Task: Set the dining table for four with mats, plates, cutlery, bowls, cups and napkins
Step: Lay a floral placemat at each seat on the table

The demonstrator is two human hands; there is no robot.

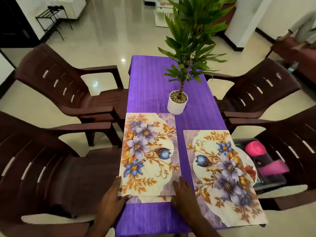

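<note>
Two floral place mats lie on the purple-clothed table [150, 79]. The left mat [150, 154] sits on top of another mat whose near edge [150, 199] peeks out beneath it. My left hand [111, 200] rests at the left mat's near left corner, fingers along the side edge and thumb on the near edge. Straight fingers of my right hand [183, 197] touch its near right corner. The right mat [220, 175] lies alone beside my right hand. A dark tray [273, 182] on the near right chair holds a flowered plate [251, 170], a pink bowl [254, 147] and pink cloth [275, 167].
A potted plant in a white pot [177, 104] stands mid-table, just beyond the mats. Dark brown plastic chairs flank the table, two on the left [65, 86] [42, 171] and two on the right [256, 93] [294, 147]. A person stands far right [306, 28].
</note>
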